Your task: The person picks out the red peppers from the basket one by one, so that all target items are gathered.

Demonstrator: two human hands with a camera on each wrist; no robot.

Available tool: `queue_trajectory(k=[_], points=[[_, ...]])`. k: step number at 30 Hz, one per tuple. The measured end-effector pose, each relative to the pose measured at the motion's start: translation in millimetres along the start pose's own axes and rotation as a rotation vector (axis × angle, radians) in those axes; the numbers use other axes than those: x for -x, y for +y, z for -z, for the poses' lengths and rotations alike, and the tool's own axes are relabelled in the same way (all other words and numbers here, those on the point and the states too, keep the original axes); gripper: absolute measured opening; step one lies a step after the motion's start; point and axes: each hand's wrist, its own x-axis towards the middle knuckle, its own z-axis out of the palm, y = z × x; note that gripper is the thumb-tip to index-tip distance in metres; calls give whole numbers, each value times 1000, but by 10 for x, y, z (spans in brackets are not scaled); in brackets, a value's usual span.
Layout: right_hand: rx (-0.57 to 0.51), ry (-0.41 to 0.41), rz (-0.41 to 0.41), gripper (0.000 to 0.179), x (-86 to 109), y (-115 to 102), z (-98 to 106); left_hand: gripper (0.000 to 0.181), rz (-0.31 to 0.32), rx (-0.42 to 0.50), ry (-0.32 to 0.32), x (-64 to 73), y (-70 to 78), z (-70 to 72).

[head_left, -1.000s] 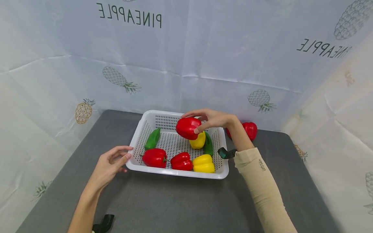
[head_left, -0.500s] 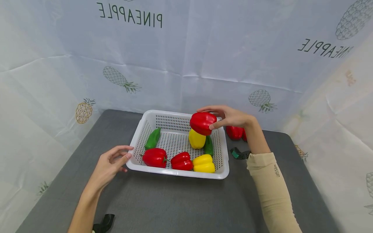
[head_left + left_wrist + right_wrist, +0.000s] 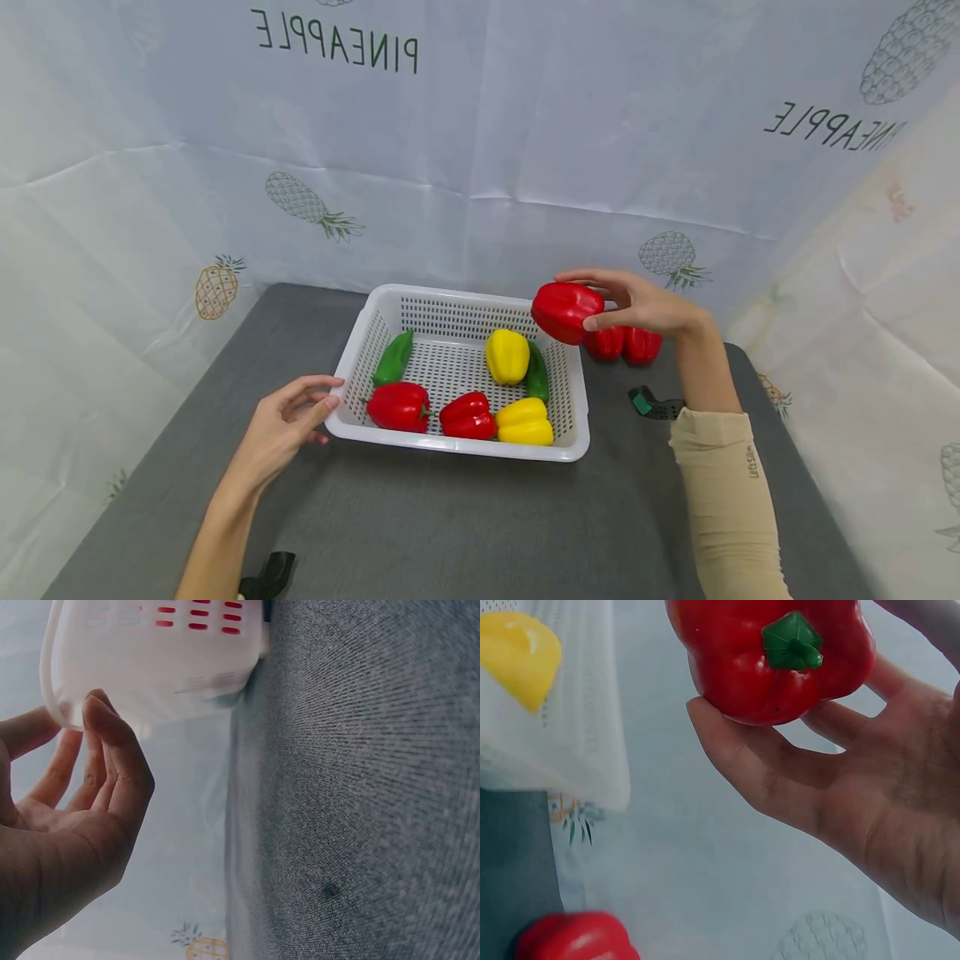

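My right hand (image 3: 633,304) grips a red bell pepper (image 3: 564,312) above the right rim of a white perforated basket (image 3: 457,447). In the right wrist view its green stem (image 3: 793,643) faces the camera. My left hand (image 3: 283,421) pinches the basket's left rim between thumb and fingers; the left wrist view shows the fingertips at the rim corner (image 3: 66,712). Inside the basket lie a green pepper (image 3: 393,358) at left, a yellow bell pepper (image 3: 507,357) beside another green pepper (image 3: 537,372), and a front row of two red bell peppers (image 3: 398,407) and a yellow one (image 3: 524,422).
Two more red bell peppers (image 3: 641,345) rest on the dark grey table (image 3: 450,525), just right of the basket. A pale pineapple-print curtain (image 3: 480,150) hangs behind and at both sides. A black wrist-worn piece (image 3: 654,405) shows by the right forearm.
My right hand has carried the red bell pepper rightward, from over the basket's middle to its right rim. The yellow bell pepper beneath is now fully visible. My left hand has stayed put.
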Motion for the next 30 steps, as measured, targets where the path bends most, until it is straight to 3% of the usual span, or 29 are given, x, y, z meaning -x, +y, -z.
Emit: queue_trajectory(k=[16, 30], points=[[71, 188, -51, 70, 672, 270, 241, 39, -2, -4, 0, -7, 2, -2], [116, 301, -137, 69, 1077, 450, 393, 40, 16, 2, -7, -9, 13, 11]])
